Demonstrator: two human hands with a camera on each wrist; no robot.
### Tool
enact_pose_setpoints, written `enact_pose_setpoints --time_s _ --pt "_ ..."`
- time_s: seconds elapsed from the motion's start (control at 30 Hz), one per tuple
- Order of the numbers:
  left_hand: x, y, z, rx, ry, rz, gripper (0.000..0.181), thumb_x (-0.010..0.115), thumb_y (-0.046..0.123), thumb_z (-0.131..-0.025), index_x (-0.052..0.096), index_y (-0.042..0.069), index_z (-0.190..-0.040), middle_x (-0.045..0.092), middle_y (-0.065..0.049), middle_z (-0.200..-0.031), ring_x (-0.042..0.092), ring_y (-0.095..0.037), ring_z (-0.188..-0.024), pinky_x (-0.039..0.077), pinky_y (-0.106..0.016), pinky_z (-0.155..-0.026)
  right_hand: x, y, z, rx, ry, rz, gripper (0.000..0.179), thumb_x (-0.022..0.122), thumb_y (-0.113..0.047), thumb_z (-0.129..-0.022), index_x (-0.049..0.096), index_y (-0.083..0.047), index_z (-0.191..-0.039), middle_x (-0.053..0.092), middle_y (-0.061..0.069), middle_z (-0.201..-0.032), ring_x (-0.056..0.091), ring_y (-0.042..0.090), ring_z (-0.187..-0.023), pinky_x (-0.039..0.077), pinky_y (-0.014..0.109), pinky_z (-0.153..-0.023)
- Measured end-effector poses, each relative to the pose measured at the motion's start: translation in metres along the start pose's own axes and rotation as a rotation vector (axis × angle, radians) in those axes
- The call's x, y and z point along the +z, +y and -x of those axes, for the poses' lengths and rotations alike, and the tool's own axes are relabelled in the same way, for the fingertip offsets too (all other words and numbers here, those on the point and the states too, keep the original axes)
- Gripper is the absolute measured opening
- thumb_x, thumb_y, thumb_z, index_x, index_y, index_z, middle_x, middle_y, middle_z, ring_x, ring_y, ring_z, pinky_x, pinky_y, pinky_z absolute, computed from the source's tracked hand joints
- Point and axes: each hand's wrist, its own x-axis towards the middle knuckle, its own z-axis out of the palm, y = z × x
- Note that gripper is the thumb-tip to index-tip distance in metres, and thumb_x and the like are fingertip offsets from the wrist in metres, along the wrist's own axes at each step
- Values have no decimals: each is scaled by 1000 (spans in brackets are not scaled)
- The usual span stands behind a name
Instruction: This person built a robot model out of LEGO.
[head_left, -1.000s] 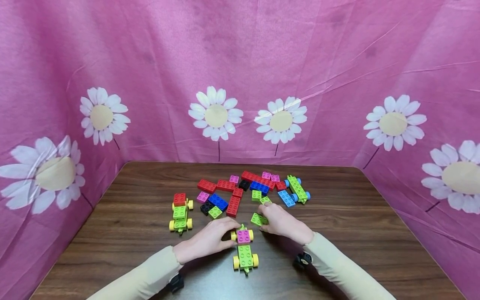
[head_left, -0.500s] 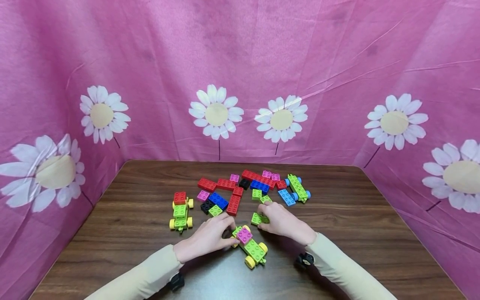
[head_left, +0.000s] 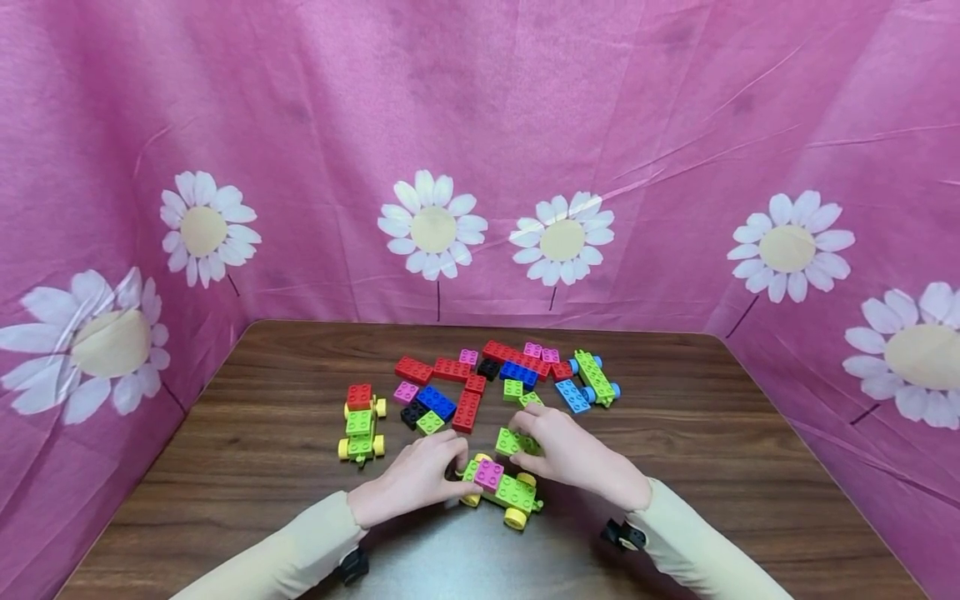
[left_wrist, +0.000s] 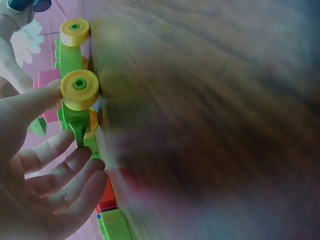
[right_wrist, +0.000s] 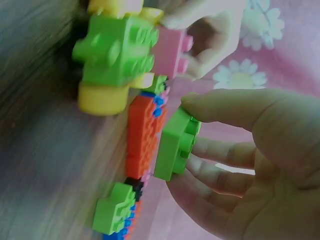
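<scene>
In the head view my left hand (head_left: 416, 477) grips a light-green toy car base (head_left: 515, 492) with yellow wheels. A pink brick (head_left: 489, 474) is fixed on the end nearest that hand. Seen from the left wrist, the thumb lies against this end beside a yellow wheel (left_wrist: 80, 90). My right hand (head_left: 579, 450) pinches a light-green brick (head_left: 507, 442) just behind the car. In the right wrist view that brick (right_wrist: 173, 142) sits between thumb and fingertips, studs toward the palm, apart from the car. The fingers hide part of it in the head view.
Left stands another yellow-wheeled car (head_left: 360, 450) carrying green and red bricks. Loose red, blue (head_left: 437, 404), black, pink and green bricks lie behind the hands. At back right are a blue-wheeled base (head_left: 596, 379) and a light-blue brick (head_left: 573, 397). A pink cloth (head_left: 480, 108) surrounds the table.
The left hand has turned the car so its free end swings to the right, toward the right hand. The right hand has lifted the green brick and shifted it slightly left.
</scene>
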Motion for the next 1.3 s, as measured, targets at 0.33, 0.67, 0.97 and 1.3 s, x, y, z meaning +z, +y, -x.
enact_pose_setpoints --time_s 0.33,0.67,0.97,1.3 --pt "2 1 1 15 6 12 41 80 46 -79 54 15 -75 50 7 -76 35 0 -63 30 -16 -48 0 -23 7 -112 -20 -9 26 79 -21 -84 69 -7 -104 64 1 -95 57 5 -79 53 18 -69" --pt "4 -2 2 32 37 9 41 80 46 -79 53 15 -74 50 7 -75 36 1 -62 31 -15 -49 6 -30 4 -133 -16 25 23 80 -22 -83 69 -8 -99 61 -1 -88 49 1 -72 46 14 -64" --pt "4 -3 4 6 46 39 40 82 44 -78 54 15 -82 53 5 -80 39 -1 -65 34 -16 -51 8 -29 2 -147 -15 20 23 80 -22 -83 71 -9 -99 62 -2 -87 49 1 -72 46 14 -64" --pt "1 -1 1 40 42 121 33 83 32 -79 73 13 -104 64 2 -93 58 -10 -81 45 -16 -68 8 -30 -1 -164 -7 19 24 80 -23 -83 74 -10 -102 61 -2 -85 50 1 -71 44 12 -62"
